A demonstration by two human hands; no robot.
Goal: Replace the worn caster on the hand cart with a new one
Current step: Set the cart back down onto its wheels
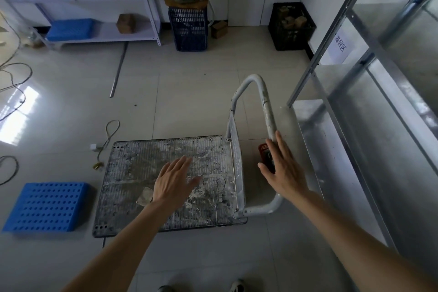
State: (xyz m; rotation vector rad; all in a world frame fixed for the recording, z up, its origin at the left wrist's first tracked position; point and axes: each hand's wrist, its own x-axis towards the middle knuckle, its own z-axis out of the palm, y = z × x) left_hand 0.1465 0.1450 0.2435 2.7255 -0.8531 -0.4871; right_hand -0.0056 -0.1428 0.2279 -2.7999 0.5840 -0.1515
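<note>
The hand cart (pixel 132 197) stands upright on the tiled floor below me, its metal deck dirty with white stains. Its grey tubular handle (pixel 266 104) rises at the deck's right end. My left hand (pixel 174 180) hovers over the middle of the deck with its fingers spread and straight. My right hand (pixel 282 168) reaches out with straight fingers, the fingertips at the handle's top bar. A small red basket (pixel 262 149) lies on the floor behind the handle, partly hidden by my right hand. The casters are hidden under the deck.
A blue perforated plastic tray (pixel 47 206) lies on the floor left of the cart. A padlock on a cable (pixel 99 163) sits by the deck's far left corner. Metal shelving (pixel 355 125) stands close on the right. Crates (pixel 189 28) and a shelf line the far wall.
</note>
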